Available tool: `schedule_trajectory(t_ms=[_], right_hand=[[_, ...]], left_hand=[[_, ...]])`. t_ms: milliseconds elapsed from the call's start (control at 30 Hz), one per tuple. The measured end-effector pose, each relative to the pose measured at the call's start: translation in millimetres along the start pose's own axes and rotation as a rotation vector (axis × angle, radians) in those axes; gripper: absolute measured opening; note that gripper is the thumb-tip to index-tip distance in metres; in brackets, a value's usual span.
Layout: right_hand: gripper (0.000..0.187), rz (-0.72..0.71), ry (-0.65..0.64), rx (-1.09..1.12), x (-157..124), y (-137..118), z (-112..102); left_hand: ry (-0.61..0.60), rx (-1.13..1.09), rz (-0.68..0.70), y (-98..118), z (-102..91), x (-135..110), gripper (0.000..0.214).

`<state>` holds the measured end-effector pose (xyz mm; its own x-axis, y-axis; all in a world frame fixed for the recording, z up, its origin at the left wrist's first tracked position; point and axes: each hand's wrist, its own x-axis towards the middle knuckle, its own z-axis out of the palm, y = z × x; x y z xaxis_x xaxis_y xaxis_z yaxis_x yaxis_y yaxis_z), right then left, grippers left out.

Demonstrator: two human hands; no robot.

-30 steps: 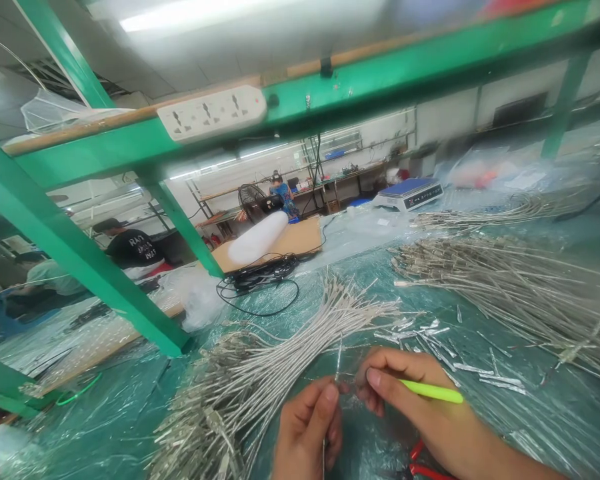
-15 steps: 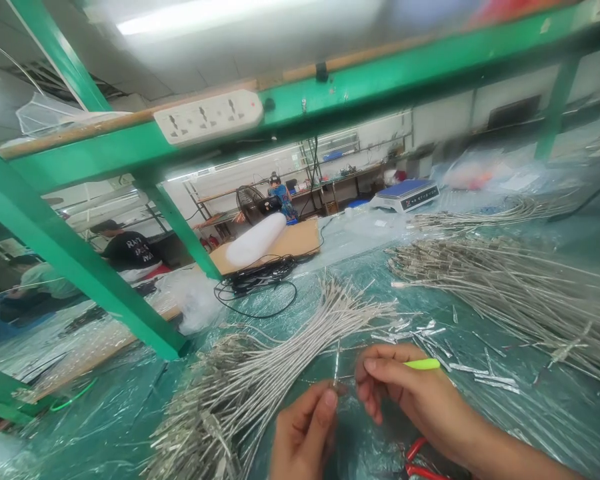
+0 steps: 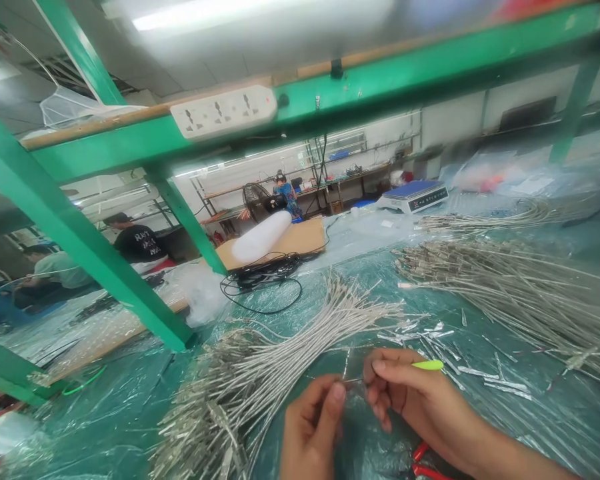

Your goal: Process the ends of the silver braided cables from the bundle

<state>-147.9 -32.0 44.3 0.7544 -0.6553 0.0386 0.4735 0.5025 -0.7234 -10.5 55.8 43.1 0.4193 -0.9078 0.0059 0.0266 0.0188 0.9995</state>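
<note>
My left hand (image 3: pixel 316 423) pinches a thin cable end between thumb and forefinger, and a narrow silvery strip (image 3: pixel 347 361) sticks up beside the fingertips. My right hand (image 3: pixel 405 387) is closed around a slim tool with a lime-green handle end (image 3: pixel 429 365); its kind is hidden by the fingers. A thin line spans the small gap between both hands' fingertips. Just behind lies a fanned bundle of silvery cables (image 3: pixel 300 333). Red-handled pliers or cutters (image 3: pixel 423 460) lie partly hidden under my right forearm.
Cut silvery foil scraps (image 3: pixel 500 380) lie right of my hands. A larger cable pile (image 3: pixel 500 280) spreads at the right. Behind are a blue-topped scale (image 3: pixel 415 195), a black cable coil (image 3: pixel 267 273) and a green frame (image 3: pixel 130 280) with a power strip (image 3: pixel 225 112). People sit farther off.
The view has shifted slightly, moving the scene right. My fingertips are a little closer together, and the silvery strip now leans away from my left thumb.
</note>
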Motion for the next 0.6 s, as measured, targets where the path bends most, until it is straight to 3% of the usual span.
schedule_trajectory(t_ms=[167,400,600], right_hand=[[0.029,0.008,-0.114,-0.060,-4,-4,3],[0.054,-0.040,0.066,-0.274,-1,-14,0],[0.054,-0.301,0.055,-0.674,-8,-30,0]], left_hand=[[0.070,-0.005,-0.022,1,1.5,0,0.035],[0.100,-0.007,0.001,3,6.5,-3,0.032],[0.106,0.085,0.103,-2,5.8,-4,0.024]])
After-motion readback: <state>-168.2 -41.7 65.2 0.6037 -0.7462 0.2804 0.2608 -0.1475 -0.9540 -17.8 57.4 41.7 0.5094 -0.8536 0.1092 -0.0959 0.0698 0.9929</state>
